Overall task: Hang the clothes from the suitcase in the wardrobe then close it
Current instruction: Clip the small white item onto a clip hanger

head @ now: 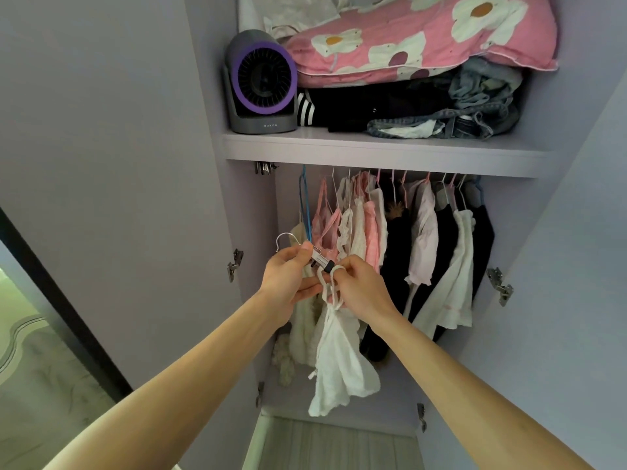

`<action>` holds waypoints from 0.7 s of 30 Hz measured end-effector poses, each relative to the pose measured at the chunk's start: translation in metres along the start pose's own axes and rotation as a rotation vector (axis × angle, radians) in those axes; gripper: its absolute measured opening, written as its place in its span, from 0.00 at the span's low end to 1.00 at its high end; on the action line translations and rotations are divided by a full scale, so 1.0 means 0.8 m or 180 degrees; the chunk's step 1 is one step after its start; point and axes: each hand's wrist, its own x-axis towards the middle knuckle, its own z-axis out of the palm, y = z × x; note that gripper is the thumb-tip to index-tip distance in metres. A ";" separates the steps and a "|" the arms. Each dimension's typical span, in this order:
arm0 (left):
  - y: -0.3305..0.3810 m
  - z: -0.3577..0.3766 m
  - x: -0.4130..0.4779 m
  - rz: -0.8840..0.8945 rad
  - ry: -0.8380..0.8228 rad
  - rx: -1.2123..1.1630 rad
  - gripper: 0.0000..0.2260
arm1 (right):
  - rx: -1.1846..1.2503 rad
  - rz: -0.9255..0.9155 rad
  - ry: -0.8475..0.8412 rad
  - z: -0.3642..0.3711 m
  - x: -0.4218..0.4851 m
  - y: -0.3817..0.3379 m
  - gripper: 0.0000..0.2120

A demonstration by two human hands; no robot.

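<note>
I stand before the open wardrobe (pixel 390 152), both arms stretched toward the hanging rail. My left hand (pixel 288 276) grips a small clip hanger (pixel 319 257) with a silver hook that points up and left. My right hand (pixel 359 286) pinches the white straps of a white garment (pixel 339 368) at the hanger's clip end. The garment dangles below both hands. Behind them several pink, white and black clothes (pixel 424 245) hang on the rail. The suitcase is out of view.
On the shelf above the rail stand a grey and purple fan (pixel 261 83), folded dark clothes and jeans (pixel 475 106), and a pink flowered pillow (pixel 424 42). The left door (pixel 118 198) and right door (pixel 576 266) stand open. A blue empty hanger (pixel 305 205) hangs at the rail's left end.
</note>
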 end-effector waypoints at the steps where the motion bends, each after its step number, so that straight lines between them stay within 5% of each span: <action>1: -0.003 0.000 0.000 -0.0018 -0.0003 -0.0053 0.13 | 0.0128 0.0028 -0.0064 -0.002 0.000 0.000 0.08; 14: -0.008 0.014 0.008 -0.0162 -0.0382 0.0270 0.11 | 0.0139 0.0158 -0.0202 -0.010 0.004 0.010 0.11; 21: 0.010 0.003 0.014 -0.0099 -0.0486 0.0335 0.08 | 0.2435 0.0681 -0.0739 -0.018 0.014 0.016 0.13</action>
